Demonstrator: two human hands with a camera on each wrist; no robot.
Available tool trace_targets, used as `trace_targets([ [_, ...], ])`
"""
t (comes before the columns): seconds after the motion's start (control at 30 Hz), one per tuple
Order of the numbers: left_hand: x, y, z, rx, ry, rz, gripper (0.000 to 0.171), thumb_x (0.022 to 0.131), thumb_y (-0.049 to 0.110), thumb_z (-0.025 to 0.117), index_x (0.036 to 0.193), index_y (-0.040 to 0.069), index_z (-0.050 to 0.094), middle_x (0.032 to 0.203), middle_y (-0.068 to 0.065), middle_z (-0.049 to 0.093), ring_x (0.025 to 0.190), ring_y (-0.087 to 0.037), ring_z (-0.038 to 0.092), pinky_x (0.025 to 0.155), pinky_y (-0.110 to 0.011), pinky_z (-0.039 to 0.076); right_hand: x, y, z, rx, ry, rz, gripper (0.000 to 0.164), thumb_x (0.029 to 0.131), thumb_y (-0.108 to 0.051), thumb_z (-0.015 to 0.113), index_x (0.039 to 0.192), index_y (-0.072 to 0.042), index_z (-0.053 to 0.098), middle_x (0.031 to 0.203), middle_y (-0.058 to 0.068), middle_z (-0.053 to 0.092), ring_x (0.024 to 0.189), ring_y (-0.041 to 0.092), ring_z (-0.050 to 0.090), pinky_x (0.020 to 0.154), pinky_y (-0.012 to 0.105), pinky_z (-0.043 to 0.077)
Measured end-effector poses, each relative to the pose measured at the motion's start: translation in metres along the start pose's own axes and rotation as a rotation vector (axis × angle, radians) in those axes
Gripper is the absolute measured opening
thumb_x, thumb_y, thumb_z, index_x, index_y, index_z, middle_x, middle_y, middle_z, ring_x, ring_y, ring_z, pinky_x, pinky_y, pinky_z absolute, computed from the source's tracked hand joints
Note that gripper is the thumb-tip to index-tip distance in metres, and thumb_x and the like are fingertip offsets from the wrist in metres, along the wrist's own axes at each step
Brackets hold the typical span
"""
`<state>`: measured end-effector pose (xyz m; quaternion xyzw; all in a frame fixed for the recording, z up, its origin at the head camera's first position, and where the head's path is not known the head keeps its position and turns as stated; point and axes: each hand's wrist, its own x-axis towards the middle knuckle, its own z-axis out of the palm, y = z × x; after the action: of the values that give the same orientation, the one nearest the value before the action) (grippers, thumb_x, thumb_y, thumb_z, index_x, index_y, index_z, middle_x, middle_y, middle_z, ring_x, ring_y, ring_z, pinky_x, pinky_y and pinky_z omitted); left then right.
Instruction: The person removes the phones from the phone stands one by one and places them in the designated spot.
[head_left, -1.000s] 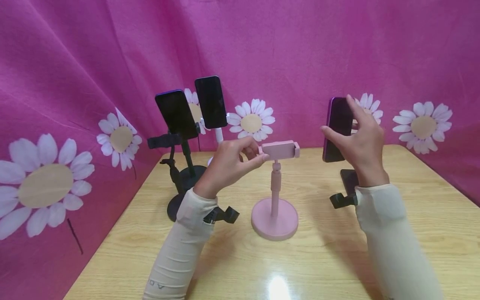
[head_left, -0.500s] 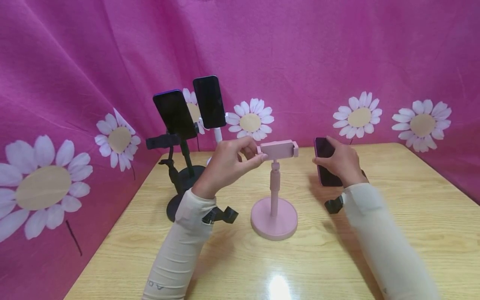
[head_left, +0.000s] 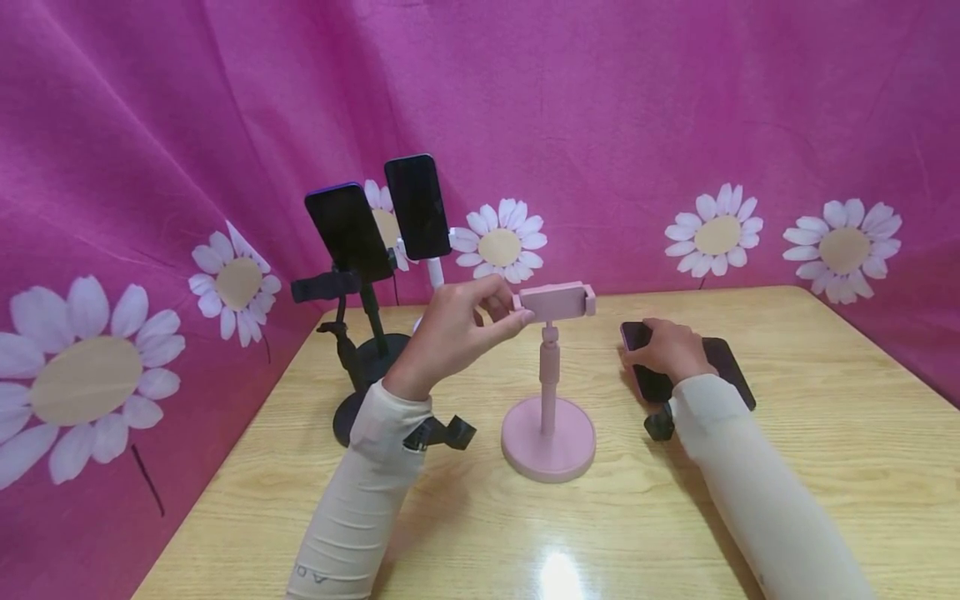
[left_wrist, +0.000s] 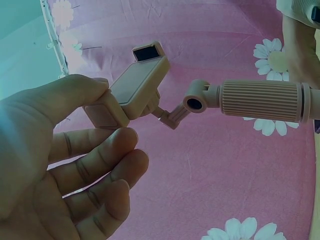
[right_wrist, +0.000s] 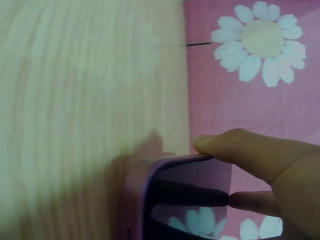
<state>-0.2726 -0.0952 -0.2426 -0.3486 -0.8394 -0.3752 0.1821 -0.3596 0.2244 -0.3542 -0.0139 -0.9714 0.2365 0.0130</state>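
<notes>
At the table's centre stands a pink phone stand [head_left: 549, 433], its clamp [head_left: 555, 302] level at the top of the post. My left hand [head_left: 453, 333] pinches the clamp's left end between thumb and index finger. In the left wrist view the clamp [left_wrist: 140, 82] has nothing in it, and the other fingers curl loosely below. On the right my right hand [head_left: 670, 350] holds a purple-edged smartphone [head_left: 651, 387], screen up, low over the table. The right wrist view shows the thumb on the rim of the smartphone [right_wrist: 170, 175] and a fingertip at its dark screen.
A second dark phone [head_left: 729, 372] lies flat just right of my right hand. Two upright phones [head_left: 348, 232] [head_left: 417, 206] sit in stands at the back left. Beside them is a black stand [head_left: 326, 286] with no phone. A pink flowered cloth [head_left: 600, 125] hangs behind the table.
My right hand has lowered the smartphone from upright in the air down to the tabletop, tilting it flatter, beside the other phone. The left hand has stayed on the clamp.
</notes>
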Motion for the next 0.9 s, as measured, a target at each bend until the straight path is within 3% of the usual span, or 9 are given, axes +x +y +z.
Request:
trace_targets([
  [0.33, 0.000, 0.000, 0.000, -0.005, 0.004, 0.001, 0.019, 0.087, 0.031, 0.073, 0.092, 0.015, 0.065, 0.078, 0.007, 0.064, 0.075, -0.010, 0.059, 0.059, -0.031, 0.050, -0.001, 0.003, 0.007, -0.047, -0.117, 0.114, 0.064, 0.077, -0.037, 0.072, 0.122, 0.004, 0.051, 0.117, 0.034, 0.049, 0.103, 0.052, 0.043, 0.075, 0.060, 0.045],
  [0.73, -0.001, -0.001, 0.000, -0.005, -0.001, -0.010, 0.019, 0.087, 0.031, 0.073, 0.093, 0.015, 0.065, 0.078, 0.007, 0.065, 0.075, -0.010, 0.059, 0.059, -0.031, 0.050, -0.006, -0.008, 0.001, -0.133, -0.151, 0.086, 0.053, 0.073, -0.029, 0.077, 0.109, 0.006, 0.060, 0.101, 0.029, 0.053, 0.086, 0.042, 0.049, 0.062, 0.054, 0.049],
  [0.9, -0.001, -0.002, 0.001, -0.005, -0.002, -0.018, 0.020, 0.087, 0.032, 0.073, 0.094, 0.015, 0.065, 0.079, 0.007, 0.066, 0.075, -0.010, 0.060, 0.060, -0.031, 0.050, -0.004, -0.004, 0.003, -0.133, -0.115, 0.100, 0.047, 0.074, -0.024, 0.076, 0.105, 0.007, 0.061, 0.098, 0.028, 0.056, 0.081, 0.039, 0.052, 0.062, 0.051, 0.049],
])
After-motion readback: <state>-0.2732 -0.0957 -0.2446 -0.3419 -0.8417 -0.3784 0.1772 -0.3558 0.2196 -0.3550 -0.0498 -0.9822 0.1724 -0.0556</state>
